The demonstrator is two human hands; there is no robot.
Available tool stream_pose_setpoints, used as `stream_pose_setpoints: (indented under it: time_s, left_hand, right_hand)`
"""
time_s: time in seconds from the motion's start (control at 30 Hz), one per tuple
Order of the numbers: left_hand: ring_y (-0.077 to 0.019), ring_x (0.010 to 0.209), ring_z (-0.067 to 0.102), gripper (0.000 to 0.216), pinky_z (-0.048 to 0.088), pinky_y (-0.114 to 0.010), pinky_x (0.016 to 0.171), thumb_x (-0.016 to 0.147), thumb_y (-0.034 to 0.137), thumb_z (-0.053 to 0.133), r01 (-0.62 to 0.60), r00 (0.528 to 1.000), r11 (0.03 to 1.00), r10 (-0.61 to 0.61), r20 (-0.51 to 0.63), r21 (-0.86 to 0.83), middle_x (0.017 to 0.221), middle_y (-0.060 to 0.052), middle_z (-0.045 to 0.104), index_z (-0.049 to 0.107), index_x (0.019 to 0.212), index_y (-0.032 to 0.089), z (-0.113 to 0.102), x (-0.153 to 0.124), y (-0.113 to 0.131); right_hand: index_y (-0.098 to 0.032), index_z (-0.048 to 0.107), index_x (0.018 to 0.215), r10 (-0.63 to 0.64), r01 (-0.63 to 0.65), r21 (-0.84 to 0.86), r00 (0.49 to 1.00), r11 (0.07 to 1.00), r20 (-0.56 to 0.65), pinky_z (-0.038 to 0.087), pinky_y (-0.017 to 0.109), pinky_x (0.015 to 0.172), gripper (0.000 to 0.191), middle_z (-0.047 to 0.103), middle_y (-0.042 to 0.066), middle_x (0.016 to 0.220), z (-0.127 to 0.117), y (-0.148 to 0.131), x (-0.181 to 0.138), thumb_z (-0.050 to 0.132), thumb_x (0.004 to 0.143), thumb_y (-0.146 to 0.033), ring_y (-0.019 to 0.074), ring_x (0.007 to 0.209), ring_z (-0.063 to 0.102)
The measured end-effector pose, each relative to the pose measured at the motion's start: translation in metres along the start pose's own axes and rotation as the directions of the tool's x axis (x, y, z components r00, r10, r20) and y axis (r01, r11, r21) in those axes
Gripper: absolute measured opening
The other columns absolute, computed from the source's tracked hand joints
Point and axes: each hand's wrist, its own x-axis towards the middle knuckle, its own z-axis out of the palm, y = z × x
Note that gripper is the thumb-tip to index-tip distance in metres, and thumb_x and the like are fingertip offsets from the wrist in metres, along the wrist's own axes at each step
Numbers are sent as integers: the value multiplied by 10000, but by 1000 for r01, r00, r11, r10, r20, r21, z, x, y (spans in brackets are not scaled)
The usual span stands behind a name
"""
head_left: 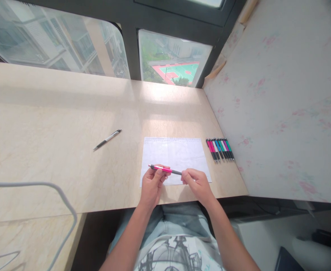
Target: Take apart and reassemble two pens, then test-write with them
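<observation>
A pink ballpoint pen (pixel 166 170) with a black grip lies level between my two hands, above the near part of a white sheet of paper (pixel 172 152). Its clicker end and pink barrel rest in the fingers of my left hand (pixel 153 184), thumb on top. At the other end, my right hand (pixel 197 183) pinches the tip, which its fingers hide. Small marks run along the paper's far edge. To the right of the sheet, several pens (pixel 220 149) in pink, white, blue, purple and green lie side by side in a row.
A white and black pen (pixel 107 140) lies alone on the beige tabletop (pixel 55 124), left of the paper. A grey cable (pixel 62 195) curves over the table at lower left. A flowered wall (pixel 278 105) borders the right side; windows (pixel 171 60) stand behind.
</observation>
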Motion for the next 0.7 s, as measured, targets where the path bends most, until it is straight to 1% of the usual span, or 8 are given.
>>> stream_pose_setpoints:
  time_s: [0.17, 0.23, 0.4, 0.57, 0.7]
  left_hand:
    - [-128, 708, 677, 268, 518, -251, 716, 748, 287, 785, 25, 1000, 1000, -25, -5, 12, 897, -80, 753, 680, 953, 150, 1, 0, 0]
    - [-122, 705, 676, 276, 516, -246, 722, 746, 278, 787, 29, 1000, 999, -29, -1, 12, 897, -82, 755, 679, 966, 150, 1, 0, 0]
    - [-123, 714, 683, 257, 510, -230, 701, 742, 271, 791, 29, 1000, 1000, -29, -1, -4, 898, -82, 755, 681, 940, 150, 1, 0, 0]
    - [-121, 715, 677, 242, 504, -217, 675, 746, 300, 788, 21, 1000, 1000, -21, -10, 7, 882, -78, 749, 691, 905, 145, -1, 1, -1]
    - [-108, 690, 664, 243, 505, -211, 667, 738, 305, 795, 27, 1000, 1000, -27, -8, 7, 877, -75, 747, 692, 890, 146, -1, 1, -1]
  right_hand:
    - [-194, 645, 667, 1, 2, -33, 994, 999, 109, 443, 272, 639, 399, 652, 12, 648, -3, 2, -2, 481, 957, -414, 161, 640, 604]
    - [-195, 653, 681, -5, 10, -41, 992, 999, 123, 447, 273, 650, 386, 663, 14, 667, -3, 3, -3, 482, 957, -404, 162, 652, 610]
    - [-197, 652, 719, -34, 35, -62, 999, 997, 18, 444, 275, 640, 343, 663, 25, 697, -1, 3, -2, 493, 951, -395, 166, 665, 600]
    - [-202, 611, 653, -79, 80, -109, 997, 991, 7, 431, 277, 618, 409, 627, 21, 637, -1, 3, -1, 457, 964, -419, 166, 637, 588]
    - [-199, 557, 600, -46, 43, -115, 999, 992, -25, 394, 265, 592, 462, 563, -3, 571, 4, 6, -3, 430, 976, -435, 144, 575, 540]
